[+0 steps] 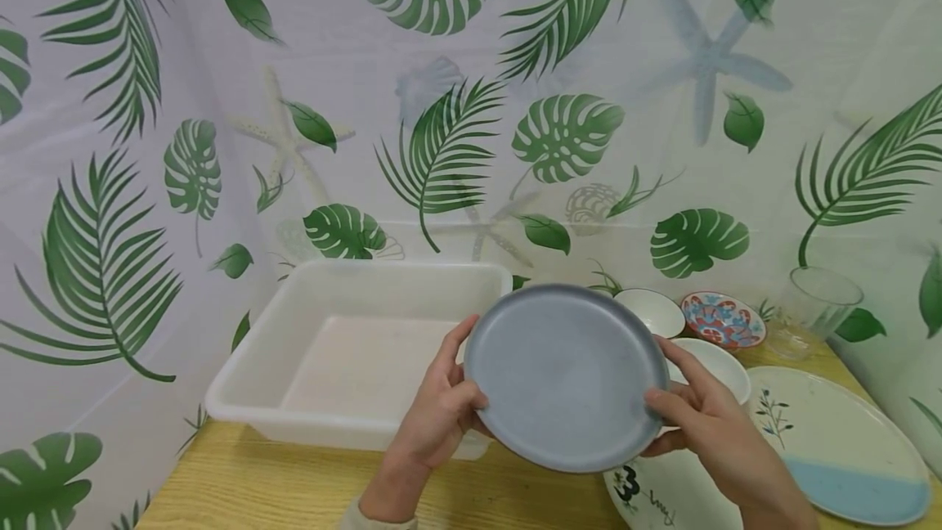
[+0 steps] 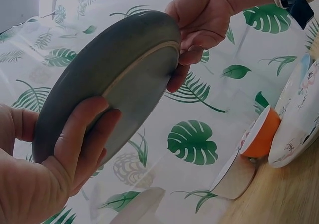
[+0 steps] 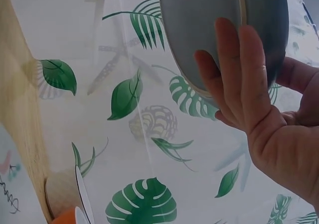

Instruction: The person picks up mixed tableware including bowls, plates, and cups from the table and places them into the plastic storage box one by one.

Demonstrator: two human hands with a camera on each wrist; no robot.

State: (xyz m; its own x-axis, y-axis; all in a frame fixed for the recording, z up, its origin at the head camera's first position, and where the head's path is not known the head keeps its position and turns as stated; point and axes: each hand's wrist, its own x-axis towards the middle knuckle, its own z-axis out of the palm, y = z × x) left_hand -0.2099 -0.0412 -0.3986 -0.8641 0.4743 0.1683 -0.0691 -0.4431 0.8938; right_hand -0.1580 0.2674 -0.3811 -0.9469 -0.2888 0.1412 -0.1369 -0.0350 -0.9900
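Note:
A round grey-blue plate (image 1: pixel 567 379) is held up above the table, its face turned toward me in the head view. My left hand (image 1: pixel 440 403) grips its left edge, thumb on the front and fingers behind. On the opposite edge my right hand (image 1: pixel 699 411) holds it the same way. From the left wrist view the plate's underside (image 2: pixel 144 94) shows, with a pale foot ring and the left fingers pressed against it. The right wrist view shows several right fingers (image 3: pixel 234 69) spread across the back of the plate.
A white plastic basin (image 1: pixel 257 366) stands on the wooden table (image 1: pixel 294 489) at left. Behind and right of the plate are white bowls (image 1: pixel 651 311), a red-and-blue patterned bowl (image 1: pixel 724 319), a clear glass (image 1: pixel 813 309), an oval plate (image 1: pixel 846 440) and a plate with black lettering (image 1: pixel 673 497).

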